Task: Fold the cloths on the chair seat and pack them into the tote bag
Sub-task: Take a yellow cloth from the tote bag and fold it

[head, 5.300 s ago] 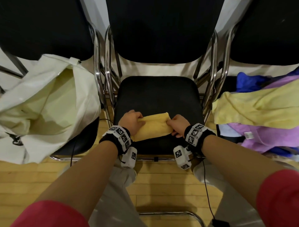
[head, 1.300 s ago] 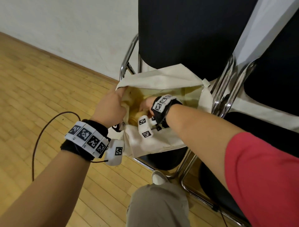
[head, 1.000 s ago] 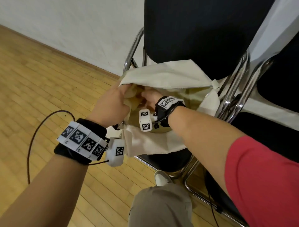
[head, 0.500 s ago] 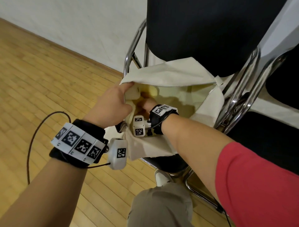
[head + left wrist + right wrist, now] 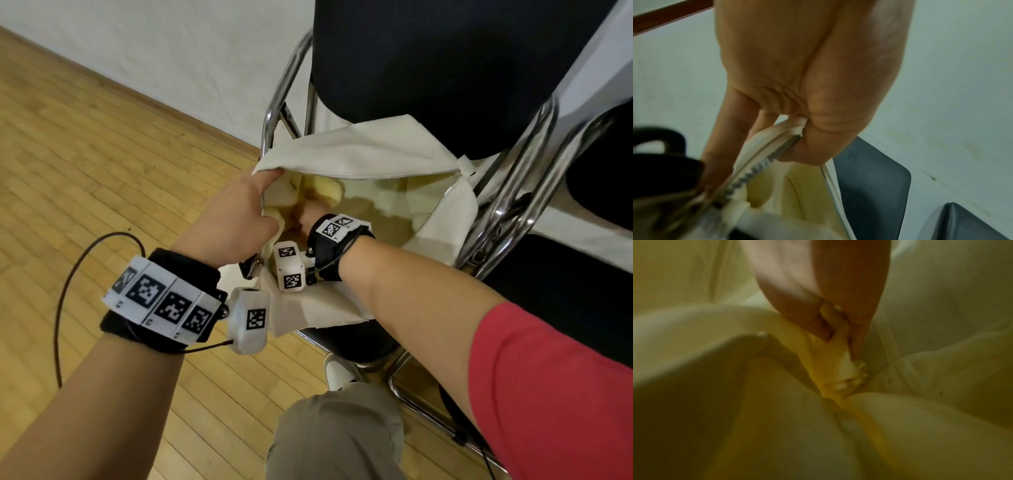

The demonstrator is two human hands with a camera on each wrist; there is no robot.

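Observation:
A cream tote bag [image 5: 359, 154] lies open on a black chair seat [image 5: 346, 342]. My left hand [image 5: 239, 212] grips the bag's zipped rim [image 5: 777, 155] at its near left corner and holds the mouth open. My right hand [image 5: 308, 212] reaches down inside the bag, fingers out of sight in the head view. In the right wrist view my right hand [image 5: 840, 331] pinches a folded yellow cloth [image 5: 838, 363] between thumb and fingers, deep among the bag's pale lining [image 5: 941, 321]. A bit of yellow cloth [image 5: 325, 192] shows in the bag's mouth.
The chair's black backrest [image 5: 445, 61] rises behind the bag, with chrome frame tubes [image 5: 513, 192] at its right. A second black chair seat [image 5: 565, 291] stands to the right. Wooden floor [image 5: 85, 154] lies to the left, a white wall [image 5: 171, 51] beyond. A black cable [image 5: 65, 291] loops from my left wrist.
Since folding the yellow cloth on the middle chair seat, I have turned to the bag. Over the last second my right hand has pushed deeper inside while my left hand keeps the rim held open.

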